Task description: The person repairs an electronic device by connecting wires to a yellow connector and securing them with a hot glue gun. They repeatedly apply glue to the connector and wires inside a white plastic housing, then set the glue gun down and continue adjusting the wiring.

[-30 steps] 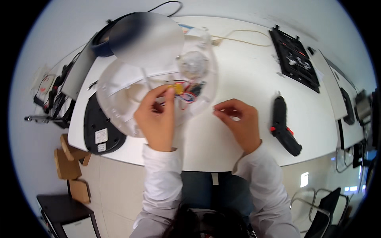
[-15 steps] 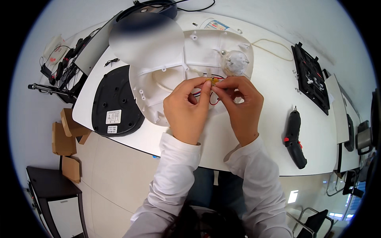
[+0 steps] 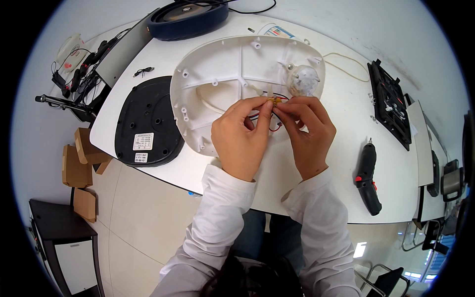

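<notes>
A small yellowish part with thin wires [image 3: 275,101] is pinched between the fingertips of both hands, above a white plastic housing. My left hand [image 3: 241,136] closes thumb and forefinger on its left side. From the right, my right hand [image 3: 307,132] grips it the same way; the fingers partly hide the part. Red and black wires [image 3: 275,126] hang below the fingertips. The white housing [image 3: 222,59] lies with its hollow, ribbed inside up. Fixed in its far right corner is a round, whitish translucent unit [image 3: 303,80].
Left of the housing lies a black oval base [image 3: 148,121] with white labels. A black electric screwdriver [image 3: 367,178] lies at right, near an open black tool case [image 3: 390,104] and loose screws. Behind stands a dark blue round device [image 3: 188,21]. A pale cord [image 3: 349,62] curves beyond the housing.
Both hands keep their pinch on the yellowish part, with only slight finger movement. The scene sits a little differently in the picture, and the blurred patch over the housing's far left is gone.
</notes>
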The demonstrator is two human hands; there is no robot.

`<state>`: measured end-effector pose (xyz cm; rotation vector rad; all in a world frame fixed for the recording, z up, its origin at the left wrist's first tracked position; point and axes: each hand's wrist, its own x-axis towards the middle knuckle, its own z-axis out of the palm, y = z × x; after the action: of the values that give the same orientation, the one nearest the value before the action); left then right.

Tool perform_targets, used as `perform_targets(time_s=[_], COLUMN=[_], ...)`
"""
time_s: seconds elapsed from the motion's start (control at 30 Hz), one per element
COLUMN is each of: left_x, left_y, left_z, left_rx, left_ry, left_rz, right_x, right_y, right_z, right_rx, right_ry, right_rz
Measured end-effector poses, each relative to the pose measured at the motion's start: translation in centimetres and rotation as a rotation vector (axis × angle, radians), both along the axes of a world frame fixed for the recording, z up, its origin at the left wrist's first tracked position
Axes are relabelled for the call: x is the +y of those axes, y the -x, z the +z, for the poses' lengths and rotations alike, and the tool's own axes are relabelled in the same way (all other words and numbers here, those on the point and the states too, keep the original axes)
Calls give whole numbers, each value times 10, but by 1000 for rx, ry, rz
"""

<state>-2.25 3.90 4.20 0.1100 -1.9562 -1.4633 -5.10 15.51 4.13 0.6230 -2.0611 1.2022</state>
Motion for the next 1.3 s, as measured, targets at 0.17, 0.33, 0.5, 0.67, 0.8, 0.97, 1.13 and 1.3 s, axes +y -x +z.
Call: perform_targets(time_s=[0.17, 0.33, 0.5, 0.67, 0.8, 0.97, 1.13, 1.3], left_x=[0, 0, 1, 2, 1, 1, 2, 2], left_y=[1, 1, 0, -1, -1, 0, -1, 0], left_z=[-2, -2, -1, -1, -2, -3, -3, -4], left_rx=[5, 3, 4, 9, -4, -7, -20, -18], left_ry=[-7, 5, -20, -19, -31, -43, -50, -51], left_rz=[2, 6, -26, -32, -45, -52, -76, -81], right_x=[2, 2, 0, 1, -2, -1, 2, 1], right_y=[2, 2, 1, 3, 0, 1, 7, 7], right_z=[-5, -6, -4, -6, -1, -3, -9, -9], right_rx=[138, 114, 100, 138, 76, 80, 173, 164], right_ry=[-72, -66, -67, -70, -25, -23, -66, -61], right_rz=[-20, -36, -58, -83, -73, -51, -76, -77])
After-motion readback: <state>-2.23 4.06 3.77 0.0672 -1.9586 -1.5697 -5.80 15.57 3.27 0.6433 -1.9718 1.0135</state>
